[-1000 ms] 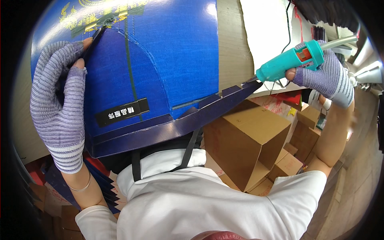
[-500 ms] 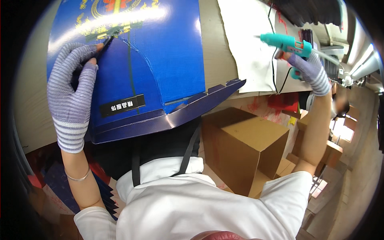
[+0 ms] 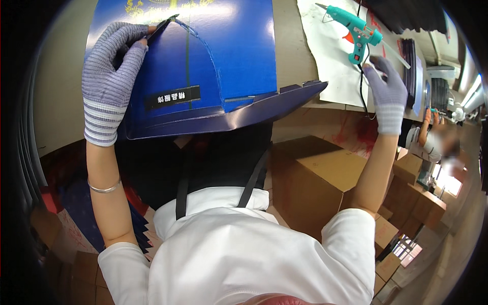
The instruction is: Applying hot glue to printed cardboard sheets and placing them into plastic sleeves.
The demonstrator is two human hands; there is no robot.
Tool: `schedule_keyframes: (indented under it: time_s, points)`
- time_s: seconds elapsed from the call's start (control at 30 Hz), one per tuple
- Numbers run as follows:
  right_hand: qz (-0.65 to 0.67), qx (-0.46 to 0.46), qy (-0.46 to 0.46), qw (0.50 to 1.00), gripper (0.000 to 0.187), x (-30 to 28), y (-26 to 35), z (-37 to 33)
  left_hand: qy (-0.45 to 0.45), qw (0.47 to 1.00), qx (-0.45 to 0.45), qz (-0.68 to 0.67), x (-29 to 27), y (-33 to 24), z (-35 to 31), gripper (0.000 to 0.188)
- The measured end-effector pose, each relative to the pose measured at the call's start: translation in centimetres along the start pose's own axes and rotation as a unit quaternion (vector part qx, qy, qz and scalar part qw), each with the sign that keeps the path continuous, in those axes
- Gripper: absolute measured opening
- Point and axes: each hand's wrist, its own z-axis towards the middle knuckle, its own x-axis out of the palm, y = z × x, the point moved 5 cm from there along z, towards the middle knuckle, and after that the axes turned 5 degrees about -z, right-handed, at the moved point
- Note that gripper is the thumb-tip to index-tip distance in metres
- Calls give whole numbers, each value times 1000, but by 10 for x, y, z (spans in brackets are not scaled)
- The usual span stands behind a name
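A glossy blue cardboard piece with yellow print lies on the table before me, its dark folded edge toward my body. A curved flap with a black label covers part of it. At the flap's top, my left hand, in a striped fingerless glove, pinches a short dark strip; whether it belongs to the flap I cannot tell. To the right, a teal glue gun with an orange trigger rests over white paper. My gloved right hand is just below its handle, fingers apart and holding nothing.
A black cord runs from the glue gun across the white paper. Below the table edge stands a brown cardboard box. Dark stacked sheets lie at the right. Farther off, another person is near more boxes.
My right hand has let go of the glue gun, which now lies over the paper, farther up in view. My left hand keeps its pinch on the dark strip. The whole view has shifted.
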Motion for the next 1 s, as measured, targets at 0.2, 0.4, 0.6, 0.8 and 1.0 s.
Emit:
schedule_keyframes:
  time_s: [0.2, 0.4, 0.6, 0.8, 1.0]
  points:
    - [232, -229, 100, 940, 24, -3, 110, -84, -10, 1000, -3, -3, 2, 4, 1, 17]
    - [97, -367, 73, 922, 24, 11, 159, -86, -9, 1000, 2, -5, 0, 5, 1, 18]
    - [78, -377, 12, 923, 20, 18, 166, -74, -21, 1000, 8, -10, 0, 5, -1, 18]
    - [191, -308, -31, 932, 21, 35, 185, -67, -19, 1000, 22, 8, -1, 4, 0, 17]
    - [297, -115, 10, 948, 36, 49, 194, -67, -28, 999, 12, -11, -1, 2, 0, 17]
